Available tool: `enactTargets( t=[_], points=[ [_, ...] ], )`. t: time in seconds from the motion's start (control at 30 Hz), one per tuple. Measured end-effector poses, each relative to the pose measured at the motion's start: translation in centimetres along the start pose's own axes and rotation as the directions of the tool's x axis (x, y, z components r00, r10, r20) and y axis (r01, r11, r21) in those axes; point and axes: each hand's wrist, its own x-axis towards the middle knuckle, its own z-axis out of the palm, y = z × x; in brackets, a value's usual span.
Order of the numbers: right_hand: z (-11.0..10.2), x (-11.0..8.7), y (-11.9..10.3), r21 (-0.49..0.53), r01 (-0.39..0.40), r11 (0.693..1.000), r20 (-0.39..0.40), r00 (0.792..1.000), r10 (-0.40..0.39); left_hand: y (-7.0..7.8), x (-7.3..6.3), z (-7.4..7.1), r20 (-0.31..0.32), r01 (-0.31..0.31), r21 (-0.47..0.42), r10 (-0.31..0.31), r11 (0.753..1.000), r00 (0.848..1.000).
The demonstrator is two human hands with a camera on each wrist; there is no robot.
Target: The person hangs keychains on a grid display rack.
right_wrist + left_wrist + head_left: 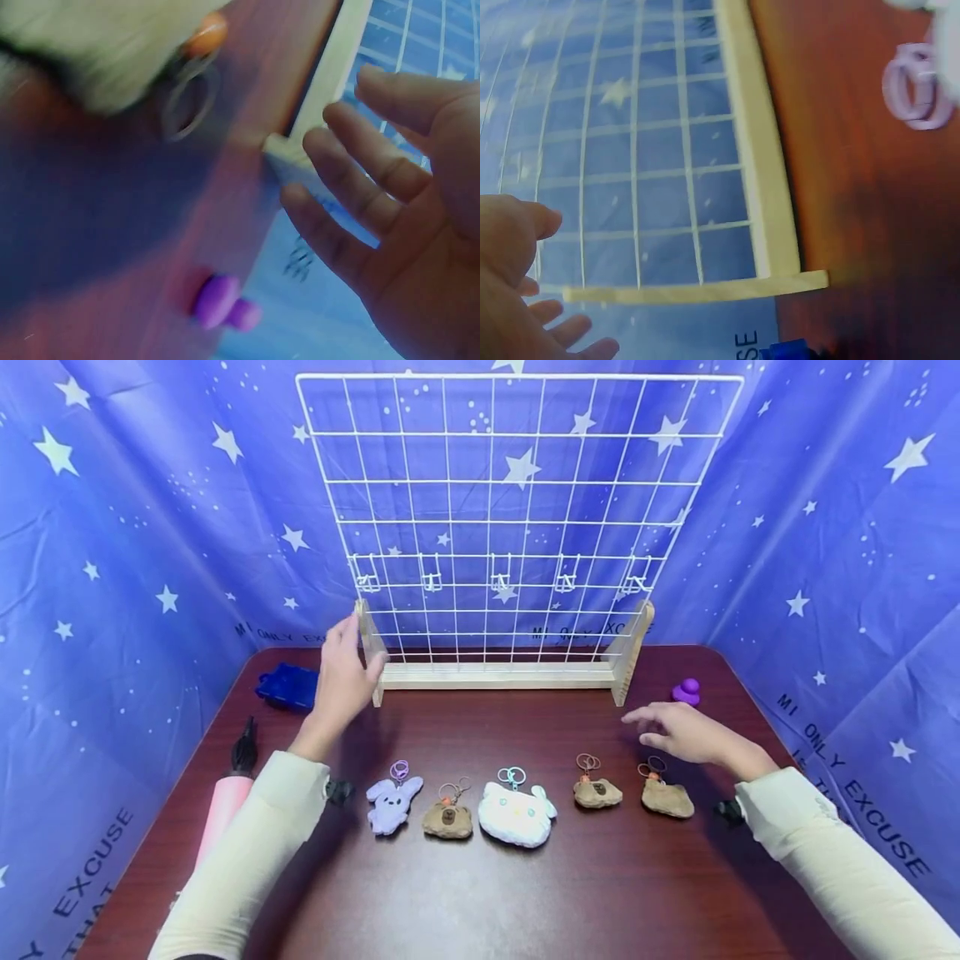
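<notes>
One upright grid rack [491, 522], base [498, 677] crosswise

We saw the white wire rack [491, 522] upright in its pale wooden base [498, 675], five hooks [500, 582] in a row across it, five plush keychains [516, 820] lying in front.

the blue curtain [832, 568] reads "mi only excuse".
</notes>
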Motion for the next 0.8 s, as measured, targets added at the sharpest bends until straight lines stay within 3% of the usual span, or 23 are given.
enactTargets(
  t=[0.13,0.27,0.5,0.8],
  points=[
    [0.3,-1.2,1.8,0.050,-0.047,0.998,0.077,0.996,0.043,-0.9,1.5,-0.8,0.026,0.141,-0.062,-0.140,0.988,0.990],
    [0.7,-2.3,3.2,0.100,-0.071,0.993,0.136,0.989,0.057,-1.9,2.6,-0.8,0.049,0.218,-0.098,-0.214,0.971,0.976],
    [1.1,-3.7,4.2,0.187,-0.101,0.977,0.148,0.986,0.074,-1.9,4.1,0.3,0.056,0.257,-0.166,-0.251,0.952,0.966],
    [2.8,-4.4,4.3,0.185,-0.100,0.978,0.117,0.990,0.079,-1.7,5.0,0.7,0.034,0.278,-0.170,-0.276,0.946,0.961]
  ],
)
